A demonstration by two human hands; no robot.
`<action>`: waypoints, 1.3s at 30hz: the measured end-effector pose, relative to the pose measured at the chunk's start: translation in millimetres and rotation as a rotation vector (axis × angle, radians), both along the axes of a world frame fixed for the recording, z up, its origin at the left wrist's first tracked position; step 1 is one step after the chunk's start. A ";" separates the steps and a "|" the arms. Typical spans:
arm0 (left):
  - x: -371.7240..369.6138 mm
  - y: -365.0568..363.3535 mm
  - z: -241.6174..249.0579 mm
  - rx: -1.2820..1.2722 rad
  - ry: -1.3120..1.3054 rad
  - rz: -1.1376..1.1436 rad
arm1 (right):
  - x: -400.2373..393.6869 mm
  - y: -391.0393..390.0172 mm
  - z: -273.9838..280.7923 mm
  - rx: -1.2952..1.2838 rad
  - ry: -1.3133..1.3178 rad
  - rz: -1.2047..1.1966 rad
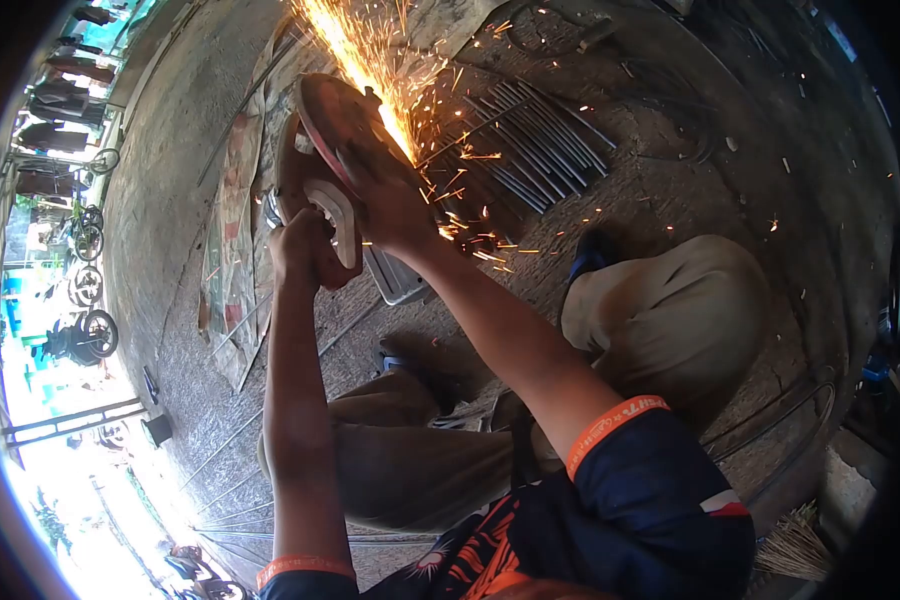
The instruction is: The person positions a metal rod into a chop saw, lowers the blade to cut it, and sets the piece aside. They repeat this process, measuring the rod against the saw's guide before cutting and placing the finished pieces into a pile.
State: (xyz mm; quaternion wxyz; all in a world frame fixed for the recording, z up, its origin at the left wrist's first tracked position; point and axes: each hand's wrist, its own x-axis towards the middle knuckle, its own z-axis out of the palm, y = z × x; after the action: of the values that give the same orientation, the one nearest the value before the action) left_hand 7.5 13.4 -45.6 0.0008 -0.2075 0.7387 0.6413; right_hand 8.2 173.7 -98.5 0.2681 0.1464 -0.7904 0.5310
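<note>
A cut-off saw (pixel 328 125) with a worn reddish round guard stands at the upper middle, throwing a bright stream of sparks (pixel 375 75) upward and scattering others to the right. My left hand (pixel 300 248) is closed around its pale loop handle (pixel 342 232). Against the side of the saw, below the guard, my right hand (pixel 395 212) is closed on the machine; its fingertips are dark and partly hidden. Part of a grey metal base (pixel 398 280) shows under my right wrist. The cutting point is hidden by hand and glare.
Several cut metal rods (pixel 540 150) lie side by side to the right of the sparks. Long thin rods (pixel 235 435) cross the floor at left, near a worn patterned sheet (pixel 232 240). My bent knee (pixel 700 300) is close on the right. Motorcycles (pixel 82 338) stand outside.
</note>
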 end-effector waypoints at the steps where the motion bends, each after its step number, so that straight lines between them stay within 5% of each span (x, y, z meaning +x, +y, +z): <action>1: -0.1 -0.3 -0.3 -0.008 -0.004 0.008 | -0.3 0.2 -0.7 0.001 0.000 0.000; 14: 8.5 11.9 9.5 -0.036 0.039 0.024 | 0.0 -3.0 -4.1 0.010 0.008 -0.025; 18: -5.6 -18.0 -23.7 0.107 0.079 -0.041 | 4.6 0.0 0.1 0.016 0.011 -0.045; 20: 1.7 0.1 -4.4 -0.062 0.021 0.044 | 3.7 -1.6 -1.5 -0.004 0.004 -0.038; 39: 10.3 6.5 -2.2 -0.114 0.081 0.019 | 2.4 -3.0 -9.7 0.026 0.044 -0.040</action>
State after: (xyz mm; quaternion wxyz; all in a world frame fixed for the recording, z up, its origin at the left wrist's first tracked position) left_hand 17.8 19.9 -47.8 -0.0467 -0.1880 0.7714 0.6061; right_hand 10.6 170.7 -108.2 0.2939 0.1456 -0.7939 0.5120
